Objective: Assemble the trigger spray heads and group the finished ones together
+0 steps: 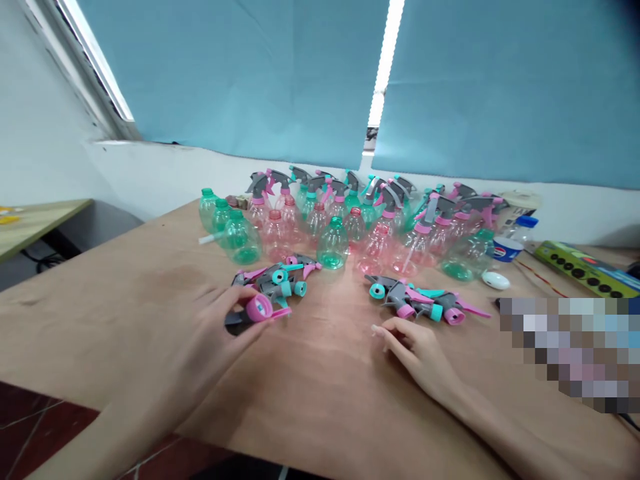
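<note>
My left hand (216, 331) is closed around a grey spray trigger head with a pink collar (259, 307), its open end facing me. Just beyond it lies a pile of spray heads (278, 285) in grey, teal and pink. Low over the table, my right hand (411, 345) has its fingers curled and pinched together. Something pale shows at its fingertips, too small to make out. A second pile of spray heads (400, 295) lies just past that hand. Between the piles and farther back stands an open green bottle (333, 244).
Clear green and pink bottles crowd the table's back, several topped with spray heads (389, 200). A straw (210, 237) sticks out at left. To the right are a Pepsi bottle (515, 240), a white mouse-shaped object (495, 280), a green box (585, 270) and a blurred-out patch.
</note>
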Available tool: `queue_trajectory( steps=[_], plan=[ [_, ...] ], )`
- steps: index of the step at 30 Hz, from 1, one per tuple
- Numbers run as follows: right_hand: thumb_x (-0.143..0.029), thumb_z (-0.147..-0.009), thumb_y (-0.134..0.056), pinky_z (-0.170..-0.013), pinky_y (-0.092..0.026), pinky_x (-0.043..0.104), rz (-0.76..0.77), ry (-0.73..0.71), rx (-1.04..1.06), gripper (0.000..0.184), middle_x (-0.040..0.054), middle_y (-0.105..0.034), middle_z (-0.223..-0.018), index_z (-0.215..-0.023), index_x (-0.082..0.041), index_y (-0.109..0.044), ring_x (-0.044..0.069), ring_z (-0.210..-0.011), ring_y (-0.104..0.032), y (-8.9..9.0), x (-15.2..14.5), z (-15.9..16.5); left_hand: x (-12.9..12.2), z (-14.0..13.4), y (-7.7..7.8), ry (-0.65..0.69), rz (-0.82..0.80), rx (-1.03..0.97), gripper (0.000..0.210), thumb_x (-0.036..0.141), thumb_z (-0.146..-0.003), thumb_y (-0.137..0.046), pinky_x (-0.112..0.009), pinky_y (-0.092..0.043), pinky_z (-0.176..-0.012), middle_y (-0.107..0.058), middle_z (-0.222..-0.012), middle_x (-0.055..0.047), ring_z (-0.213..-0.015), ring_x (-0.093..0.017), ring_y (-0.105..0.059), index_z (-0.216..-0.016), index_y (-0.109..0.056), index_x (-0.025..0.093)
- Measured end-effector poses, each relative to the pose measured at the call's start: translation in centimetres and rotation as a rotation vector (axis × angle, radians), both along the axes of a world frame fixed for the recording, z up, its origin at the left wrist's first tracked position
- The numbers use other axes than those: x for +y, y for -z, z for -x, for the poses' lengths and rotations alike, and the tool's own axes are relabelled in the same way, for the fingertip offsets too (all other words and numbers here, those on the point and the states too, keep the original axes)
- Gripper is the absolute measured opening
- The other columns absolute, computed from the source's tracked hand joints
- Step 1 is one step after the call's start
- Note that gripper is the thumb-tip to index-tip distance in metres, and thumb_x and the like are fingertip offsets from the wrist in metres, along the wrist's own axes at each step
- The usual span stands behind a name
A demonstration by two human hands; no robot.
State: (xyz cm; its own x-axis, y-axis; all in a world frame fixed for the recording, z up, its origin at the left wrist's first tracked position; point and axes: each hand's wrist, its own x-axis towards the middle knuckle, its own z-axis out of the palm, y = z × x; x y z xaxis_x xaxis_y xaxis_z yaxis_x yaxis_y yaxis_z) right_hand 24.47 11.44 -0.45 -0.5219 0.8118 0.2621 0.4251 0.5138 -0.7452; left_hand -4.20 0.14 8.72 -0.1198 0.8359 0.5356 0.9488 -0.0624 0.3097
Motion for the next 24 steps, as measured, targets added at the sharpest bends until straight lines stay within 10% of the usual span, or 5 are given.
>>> queue_trajectory(
  steps=[6, 14, 24],
  plan=[
    [-0.040, -0.091, -0.047, -0.056, -0.042, 0.024, 0.008, 0.041, 0.099, 0.026, 0.0013, -0.059, -0.073, -0.081, -0.018, -0.056, 0.014, -0.062, -0.054, -0.6, 0.2, 0.0, 3.7, -4.1, 1.2, 0.273, -0.221, 0.155, 0.011, 0.023, -0.082, -0.064, -0.035, -0.043, -0.078, -0.063, -0.084, -0.001, -0.083, -0.021, -0.053, -0.091, -0.058, 0.021],
    [-0.033, -0.090, -0.051, -0.056, -0.042, 0.023, -0.030, 0.090, 0.109, 0.017, -0.0008, -0.059, -0.070, -0.091, -0.018, -0.058, 0.013, -0.060, -0.054, -1.0, 0.7, -0.2, 9.0, -8.6, 7.6, 0.543, 0.121, 0.066, 0.021, 0.022, -0.078, -0.070, -0.035, -0.049, -0.079, -0.063, -0.096, -0.004, -0.091, -0.022, -0.053, -0.098, -0.062, 0.018],
    [-0.034, -0.092, -0.049, -0.059, -0.042, 0.023, -0.041, -0.053, -0.029, 0.027, -0.0007, -0.065, -0.070, -0.111, -0.020, -0.063, 0.013, -0.058, -0.057, -1.2, -0.6, 0.4, 9.2, -8.2, 7.2, 0.584, 0.313, -0.276, 0.026, 0.030, -0.081, -0.067, -0.031, -0.048, -0.086, -0.064, -0.105, -0.002, -0.096, -0.020, -0.061, -0.107, -0.065, 0.026]
  ],
)
